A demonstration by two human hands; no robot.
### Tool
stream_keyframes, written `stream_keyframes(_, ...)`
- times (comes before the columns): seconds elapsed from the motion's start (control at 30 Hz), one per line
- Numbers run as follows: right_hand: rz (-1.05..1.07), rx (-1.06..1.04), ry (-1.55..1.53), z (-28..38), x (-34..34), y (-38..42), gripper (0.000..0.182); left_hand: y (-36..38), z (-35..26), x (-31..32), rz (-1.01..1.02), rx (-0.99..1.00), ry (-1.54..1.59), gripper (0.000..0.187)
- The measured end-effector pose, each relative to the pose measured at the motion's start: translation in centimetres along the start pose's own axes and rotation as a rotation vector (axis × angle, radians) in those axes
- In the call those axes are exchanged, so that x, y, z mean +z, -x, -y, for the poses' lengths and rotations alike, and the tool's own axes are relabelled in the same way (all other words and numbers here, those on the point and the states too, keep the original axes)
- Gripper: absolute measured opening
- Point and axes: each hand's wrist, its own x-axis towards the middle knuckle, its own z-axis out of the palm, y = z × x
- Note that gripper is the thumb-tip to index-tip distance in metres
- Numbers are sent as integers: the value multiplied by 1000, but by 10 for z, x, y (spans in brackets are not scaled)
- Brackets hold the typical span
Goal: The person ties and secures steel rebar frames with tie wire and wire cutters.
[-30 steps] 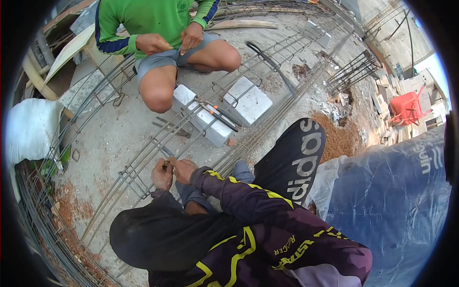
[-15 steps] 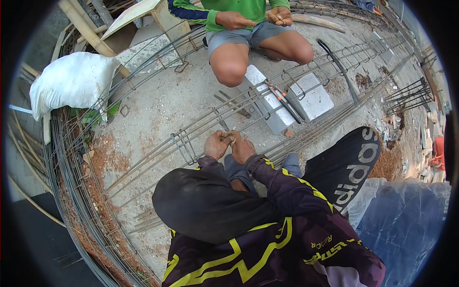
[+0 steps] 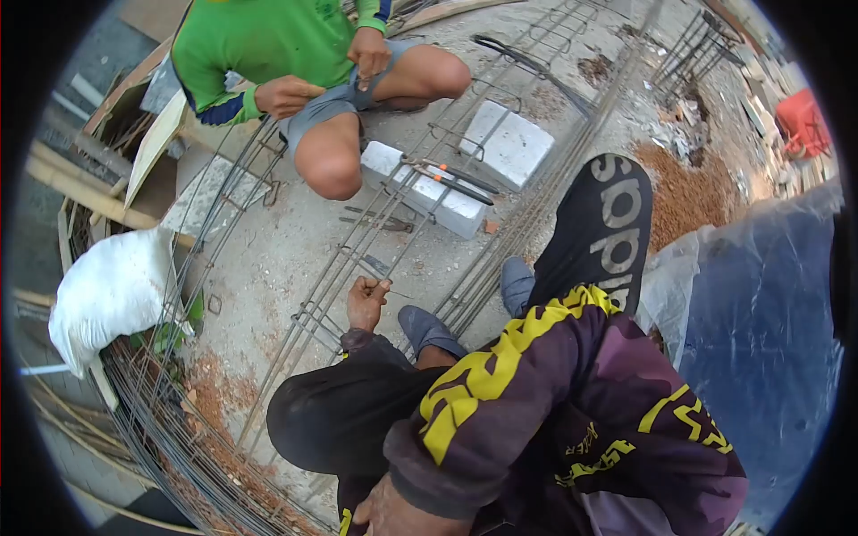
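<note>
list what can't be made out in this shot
All in the head view:
- right hand: fingertips cut off by the bottom edge
- wire: near end hidden by the left hand
- co-worker: head cut off by the top edge
- sack: contents hidden by its cover

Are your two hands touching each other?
Apart. The head view shows it: the left hand is out by the steel bars, the right hand is back near the body, and a dark trouser leg lies between.
</note>
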Motion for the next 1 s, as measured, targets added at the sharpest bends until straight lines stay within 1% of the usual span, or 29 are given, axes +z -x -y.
stream_keyframes(0.03, 188, 39, 63, -2, 4, 4, 39, -4, 5, 7, 37, 5, 12, 24)
stream_keyframes(0.07, 271, 74, 99, -5, 3, 7, 36, 0, 2, -1, 3, 3, 38, 25)
stream_keyframes(0.1, 293, 118, 119, -7, -1, 12, 33, 3, 4, -2, -17, 14, 52, 25)
stream_keyframes(0.13, 223, 176, 150, -11, -10, 19, 31, 6, 9, 1, -41, 11, 66, 24)
stream_keyframes(0.2, -120, 265, 229, -29, -31, 36, 28, 13, 9, 1, -50, -17, 49, 24)
stream_keyframes(0.27, -677, 560, 419, -67, -53, 81, 24, 2, 3, -1, -36, 1, 35, 24)
stream_keyframes(0.3, -676, 752, 629, -94, -60, 121, 25, 1, 1, -2, -46, 2, 25, 23)
stream_keyframes(0.33, -669, 1063, 712, -113, -58, 157, 24, 1, 0, -1, -52, 1, 19, 23)
stream_keyframes(0.37, -575, 1328, 766, -129, -49, 187, 25, 4, 0, 0, -54, -9, 12, 23)
stream_keyframes(0.43, -436, 1328, 965, -161, -19, 251, 30, 1, 1, 1, -43, -15, 29, 24)
stream_keyframes(0.47, -430, 1375, 990, -171, -10, 269, 32, 3, 4, 0, -41, -21, 39, 24)
stream_keyframes(0.53, -415, 1449, 1048, -182, 0, 277, 36, 3, 17, 1, -67, -20, -12, 24)
stream_keyframes(0.63, -206, 1613, 992, -182, -7, 269, 31, 0, 16, 1, -77, -16, -60, 24)
stream_keyframes(0.7, -88, 1611, 1007, -192, -7, 274, 26, 1, 16, 2, -107, 5, -89, 23)
stream_keyframes(0.73, -26, 1597, 1026, -197, -10, 273, 26, 0, 14, 3, -113, -1, -107, 23)
stream_keyframes(0.8, 6, 1567, 1099, -199, -11, 272, 25, 2, 12, 1, -128, -16, -149, 22)
stream_keyframes(0.9, 138, 1423, 1208, -192, -14, 263, 22, 1, 17, 2, -150, 3, -147, 21)
stream_keyframes(1.0, 294, 1401, 1253, -195, -20, 263, 21, -2, 23, 0, -107, -72, -197, 32)
